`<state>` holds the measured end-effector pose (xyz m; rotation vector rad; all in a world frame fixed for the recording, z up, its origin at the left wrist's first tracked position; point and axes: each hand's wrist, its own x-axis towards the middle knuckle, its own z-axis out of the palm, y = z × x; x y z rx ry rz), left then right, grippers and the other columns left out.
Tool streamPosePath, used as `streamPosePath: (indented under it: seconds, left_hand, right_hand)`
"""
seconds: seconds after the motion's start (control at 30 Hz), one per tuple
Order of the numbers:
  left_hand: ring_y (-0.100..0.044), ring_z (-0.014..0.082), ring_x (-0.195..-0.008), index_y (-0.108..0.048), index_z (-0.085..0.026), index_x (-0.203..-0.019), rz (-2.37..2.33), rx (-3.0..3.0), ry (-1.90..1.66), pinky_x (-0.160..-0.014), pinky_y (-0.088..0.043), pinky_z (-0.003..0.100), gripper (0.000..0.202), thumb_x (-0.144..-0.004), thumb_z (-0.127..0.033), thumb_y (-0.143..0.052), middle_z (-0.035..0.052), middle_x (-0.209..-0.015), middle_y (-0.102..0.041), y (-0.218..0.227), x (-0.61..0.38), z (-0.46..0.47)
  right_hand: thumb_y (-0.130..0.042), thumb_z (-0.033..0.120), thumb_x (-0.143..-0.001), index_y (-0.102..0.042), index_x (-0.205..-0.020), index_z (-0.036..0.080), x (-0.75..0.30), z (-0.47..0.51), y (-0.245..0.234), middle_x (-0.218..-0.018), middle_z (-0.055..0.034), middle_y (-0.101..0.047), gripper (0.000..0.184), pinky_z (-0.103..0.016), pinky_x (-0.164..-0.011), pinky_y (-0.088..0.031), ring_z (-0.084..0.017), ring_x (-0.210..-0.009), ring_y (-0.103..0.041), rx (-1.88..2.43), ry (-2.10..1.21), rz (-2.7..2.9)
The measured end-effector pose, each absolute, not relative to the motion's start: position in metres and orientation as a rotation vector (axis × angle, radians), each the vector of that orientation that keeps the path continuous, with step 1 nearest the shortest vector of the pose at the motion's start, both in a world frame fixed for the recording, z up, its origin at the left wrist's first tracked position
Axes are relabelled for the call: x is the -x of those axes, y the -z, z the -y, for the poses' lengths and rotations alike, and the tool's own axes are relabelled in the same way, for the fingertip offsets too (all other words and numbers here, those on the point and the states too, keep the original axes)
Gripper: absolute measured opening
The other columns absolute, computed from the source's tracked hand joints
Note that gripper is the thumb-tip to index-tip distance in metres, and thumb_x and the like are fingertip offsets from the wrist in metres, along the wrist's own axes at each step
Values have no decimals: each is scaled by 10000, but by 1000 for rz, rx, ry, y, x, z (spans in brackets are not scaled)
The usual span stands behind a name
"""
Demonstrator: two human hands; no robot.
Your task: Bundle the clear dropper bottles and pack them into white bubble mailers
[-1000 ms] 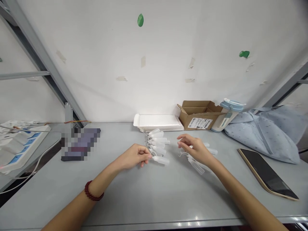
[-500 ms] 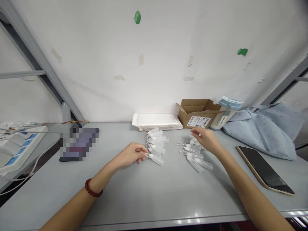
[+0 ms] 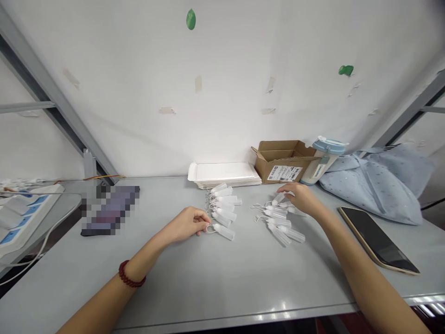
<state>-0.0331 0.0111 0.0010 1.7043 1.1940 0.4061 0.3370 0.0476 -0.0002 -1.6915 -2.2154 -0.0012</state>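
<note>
Two groups of small clear plastic bottles lie on the grey table (image 3: 215, 278). My left hand (image 3: 186, 223), with a red bead bracelet on its wrist, is curled with the fingertips pinching the loop end of the nearest bottle (image 3: 222, 230) in the left row of bottles (image 3: 224, 204). My right hand (image 3: 301, 196) reaches over the far end of the right group of bottles (image 3: 280, 220), its fingers bent onto a bottle (image 3: 278, 198) there.
A stack of white trays (image 3: 224, 173), a cardboard box (image 3: 283, 162) and a blue-lidded cup (image 3: 321, 160) stand by the wall. A pale blue cloth bag (image 3: 378, 183) and a tablet (image 3: 378, 240) lie right. A power strip (image 3: 24, 218) and a blurred dark item (image 3: 109, 209) lie left.
My right hand has moved away from me and to the right, from the near bottles to the far end of the right group. My left hand has stayed on the nearest bottle.
</note>
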Motion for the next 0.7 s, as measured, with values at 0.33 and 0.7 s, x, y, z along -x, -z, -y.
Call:
streamPosePath:
  seconds: [0.33,0.7]
  left_hand:
    - [-560,147,-569,-661,-144,-714,-1269,-1786,-402,-549,-421,246,223,-686,-345,-568,27,-666,-643,-1,37,-12]
    - [-566,151,-571,-612,-153,-716,-1282,-1780,-410,-556,-426,251,225,-706,-369,-552,24,-679,-630,-2,38,-11]
  right_hand:
    - [-443,85,-754,-702,-873,181,-330,-49,10,-945,-60,-695,301,-327,-826,-459,-226,-909,-605,1710,-10,2265]
    - [-460,56,-696,-706,-898,185,-331,-48,12,-982,-56,-689,344,-314,-817,-453,-232,-936,-598,1747,-62,2267]
